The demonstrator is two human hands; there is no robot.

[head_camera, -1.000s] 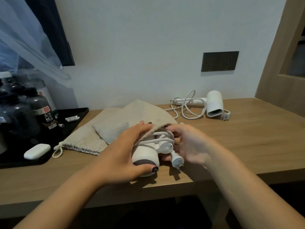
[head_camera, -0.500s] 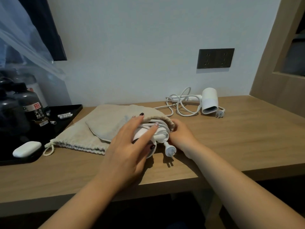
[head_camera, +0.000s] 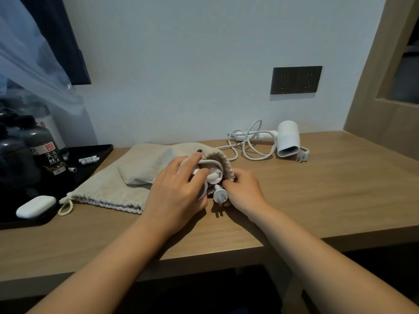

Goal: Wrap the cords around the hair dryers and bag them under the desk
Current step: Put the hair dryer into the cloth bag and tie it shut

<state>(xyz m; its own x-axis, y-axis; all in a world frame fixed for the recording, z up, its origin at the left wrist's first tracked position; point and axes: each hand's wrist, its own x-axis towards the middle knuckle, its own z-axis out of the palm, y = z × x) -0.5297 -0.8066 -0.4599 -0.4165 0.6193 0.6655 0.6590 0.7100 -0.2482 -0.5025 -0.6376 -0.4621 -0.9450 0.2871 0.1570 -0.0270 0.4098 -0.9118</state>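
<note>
Inspector: Head view. Left hand (head_camera: 179,189) is curled over the wrapped hair dryer (head_camera: 209,175), pressing it into the mouth of the upper drawstring bag (head_camera: 158,159). Right hand (head_camera: 243,191) pinches the bag's rim beside the plug (head_camera: 218,194).

Clerk: Risks?

Inspector: 2, in my judgement. The plug hangs outside the opening and may snag the rim; the cord coils may loosen if pushed unevenly.

Clerk: Remaining stock?

Inspector: 1 second hair dryer (head_camera: 288,139) lies near the wall, its cord (head_camera: 249,143) loose. 1 lower bag (head_camera: 106,191) lies flat.

Clerk: Surroundings?

Inspector: Wooden desk (head_camera: 340,189), pale wall, dark socket panel (head_camera: 295,80), black tray (head_camera: 95,155) holding bottles (head_camera: 45,150) and a white case (head_camera: 35,206).
</note>
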